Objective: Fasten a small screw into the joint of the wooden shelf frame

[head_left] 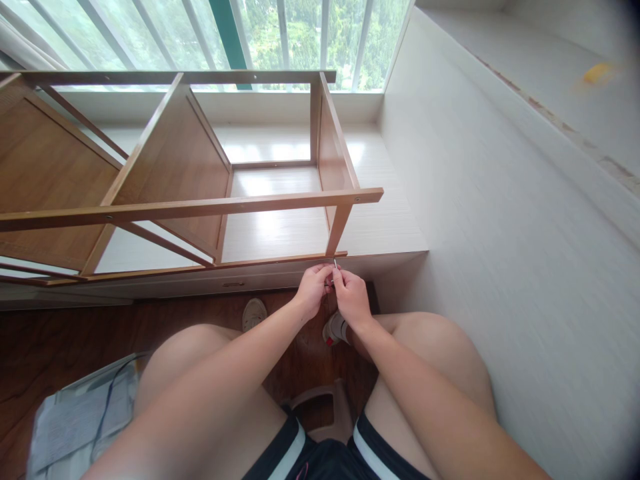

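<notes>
Left hand: curling closed, contents hiding
Right hand: pinching thin silvery metal piece
Brown wooden open frame: standing just beyond

Daylight enters through the window; I observe glare below it and dark, blurred edges rightward.

Bare, long L arm is reaching up from 7 o'clock, bare, long R arm from 5 o'clock, both converging nr view ctr. Bare, curled L hand is pointing twd 1 o'clock; bare, rounded R hand is angling twd 11, w/ fingers bending & pinching close tog.
</notes>
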